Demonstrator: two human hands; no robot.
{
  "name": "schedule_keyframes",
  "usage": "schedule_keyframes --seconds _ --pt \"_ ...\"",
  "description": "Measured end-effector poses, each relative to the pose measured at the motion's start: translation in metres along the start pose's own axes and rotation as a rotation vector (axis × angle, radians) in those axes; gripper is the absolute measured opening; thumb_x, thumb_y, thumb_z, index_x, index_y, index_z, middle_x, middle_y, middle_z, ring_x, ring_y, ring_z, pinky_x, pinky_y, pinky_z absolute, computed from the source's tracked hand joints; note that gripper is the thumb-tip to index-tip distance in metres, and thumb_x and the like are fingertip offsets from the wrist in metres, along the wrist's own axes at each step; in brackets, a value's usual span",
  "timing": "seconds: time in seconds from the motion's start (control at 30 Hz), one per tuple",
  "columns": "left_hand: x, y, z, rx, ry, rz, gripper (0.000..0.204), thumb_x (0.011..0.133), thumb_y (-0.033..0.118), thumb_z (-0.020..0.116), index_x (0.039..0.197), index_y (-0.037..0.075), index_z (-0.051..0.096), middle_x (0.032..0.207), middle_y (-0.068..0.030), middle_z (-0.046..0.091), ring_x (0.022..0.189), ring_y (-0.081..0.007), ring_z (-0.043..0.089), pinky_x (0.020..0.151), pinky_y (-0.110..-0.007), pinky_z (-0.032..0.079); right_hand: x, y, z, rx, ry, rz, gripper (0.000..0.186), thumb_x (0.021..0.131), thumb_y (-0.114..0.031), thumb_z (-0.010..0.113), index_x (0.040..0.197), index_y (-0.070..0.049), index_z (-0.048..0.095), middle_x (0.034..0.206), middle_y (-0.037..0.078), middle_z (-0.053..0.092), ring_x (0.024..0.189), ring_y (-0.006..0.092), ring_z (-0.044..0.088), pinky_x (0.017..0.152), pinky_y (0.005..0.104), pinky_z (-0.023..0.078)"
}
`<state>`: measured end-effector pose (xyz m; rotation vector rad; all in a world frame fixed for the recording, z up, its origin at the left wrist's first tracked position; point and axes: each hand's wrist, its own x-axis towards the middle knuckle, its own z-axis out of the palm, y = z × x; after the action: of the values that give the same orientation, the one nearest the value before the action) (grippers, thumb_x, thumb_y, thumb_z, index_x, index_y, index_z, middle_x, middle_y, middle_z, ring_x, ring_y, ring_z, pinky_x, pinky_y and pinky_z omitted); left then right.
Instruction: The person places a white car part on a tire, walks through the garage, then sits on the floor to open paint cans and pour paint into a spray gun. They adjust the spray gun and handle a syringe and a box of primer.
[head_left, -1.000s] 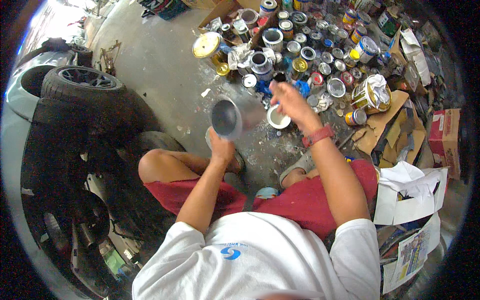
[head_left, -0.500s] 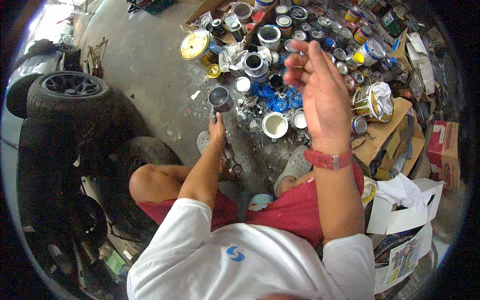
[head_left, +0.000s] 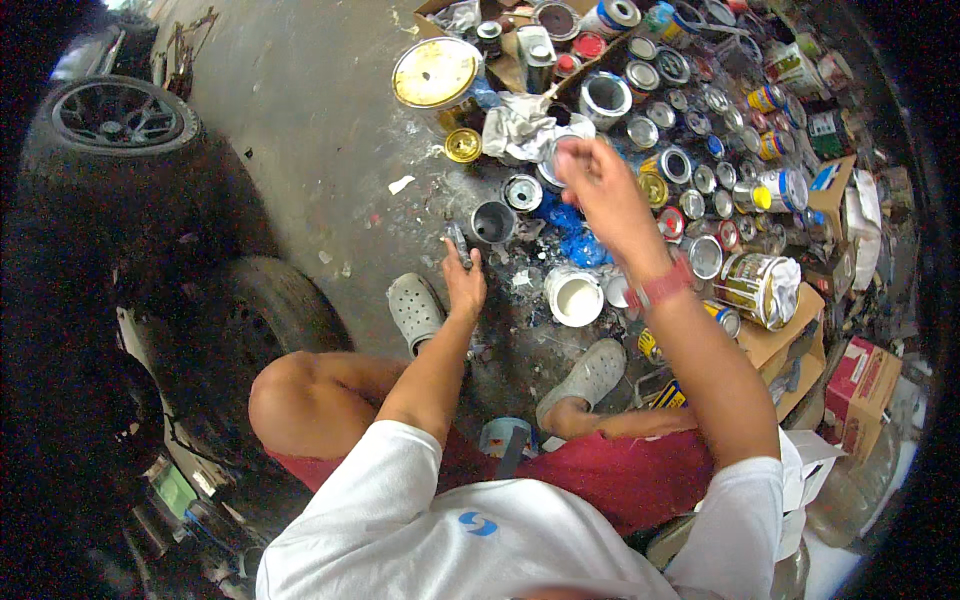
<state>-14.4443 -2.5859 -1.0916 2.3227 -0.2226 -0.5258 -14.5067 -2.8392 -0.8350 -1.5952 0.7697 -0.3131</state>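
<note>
My left hand [head_left: 462, 270] is closed on a slim grey metal tool [head_left: 459, 243], just left of and below a grey cup [head_left: 494, 222]; I cannot tell whether the two are joined. My right hand [head_left: 598, 195] is raised over the cans, its fingers bent loosely and apart, slightly blurred, with nothing visible held. Below it are crumpled blue plastic [head_left: 580, 240] and a white can of pale contents [head_left: 575, 298]. A small silver can [head_left: 522, 193] stands beside the cup, and a white rag [head_left: 512, 125] lies farther back.
Many paint cans [head_left: 715, 150] crowd the right side. A large yellow-lidded can [head_left: 436, 73] is at the back. Cardboard [head_left: 800, 320] and a red-brown box [head_left: 860, 395] lie right. Car wheels [head_left: 118, 120] are at left. My clog-clad feet [head_left: 585, 380] rest on the stained floor [head_left: 330, 170].
The grey cup has moved from my left hand out toward the cans, beyond my fingertips. My right hand has shifted and its fingers are more bent. The view has shifted too.
</note>
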Motion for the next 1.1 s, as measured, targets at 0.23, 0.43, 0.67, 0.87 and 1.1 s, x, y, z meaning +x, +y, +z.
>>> schedule_keyframes --seconds 0.23,0.43,0.67,0.87,1.1 --pt "-0.004 0.003 0.001 -0.03 -0.065 -0.034 0.095 0.097 0.028 0.073 0.167 0.005 0.014 0.15 -0.0301 0.042 0.138 -0.0459 0.044 0.119 -0.047 0.034 0.171 0.017 0.073 -0.392 0.093 -0.078 0.072 0.091 -0.047 0.075 0.14 0.003 0.057 0.119 0.022 0.073 0.113 0.0352 0.07 0.1 0.0453 0.053" --pt "-0.003 -0.003 -0.029 -0.045 -0.141 -0.09 0.096 0.087 0.005 0.066 0.166 0.0 0.011 0.162 -0.0311 0.033 0.15 -0.0468 0.031 0.125 -0.049 0.025 0.255 0.044 0.11 -0.335 0.16 -0.033 0.057 0.089 -0.044 0.074 0.128 -0.002 0.07 0.124 0.025 0.071 0.114 0.0405 0.069 0.101 0.047 0.053" --pt "0.16 0.183 -0.113 0.015 0.361 0.549 0.118 0.077 0.05 0.088 0.164 0.003 0.022 0.162 -0.0288 0.036 0.15 -0.0449 0.033 0.124 -0.054 0.027 0.26 0.049 0.112 -0.483 0.169 -0.098 0.031 0.095 -0.03 0.062 0.098 -0.006 0.081 0.101 0.027 0.073 0.096 0.0466 0.071 0.089 0.0519 0.057" --pt "0.259 0.24 -0.122 0.574 0.033 0.408 0.166 0.046 0.076 0.093 0.168 0.01 0.004 0.159 -0.0435 0.027 0.147 -0.0544 0.037 0.119 -0.056 0.039 0.237 0.028 0.117 -0.634 0.239 -0.248 0.031 0.095 -0.026 0.058 0.099 -0.005 0.08 0.094 0.028 0.073 0.094 0.0464 0.071 0.088 0.0521 0.056" --pt "0.279 0.249 -0.13 0.6 -0.16 0.458 0.162 0.051 0.072 0.092 0.167 0.003 0.004 0.143 -0.0359 0.056 0.132 -0.049 0.058 0.109 -0.047 0.05 0.234 0.023 0.113 -0.672 0.314 -0.306 0.038 0.098 -0.029 0.052 0.093 -0.002 0.078 0.094 0.028 0.072 0.094 0.0472 0.07 0.086 0.0539 0.056"
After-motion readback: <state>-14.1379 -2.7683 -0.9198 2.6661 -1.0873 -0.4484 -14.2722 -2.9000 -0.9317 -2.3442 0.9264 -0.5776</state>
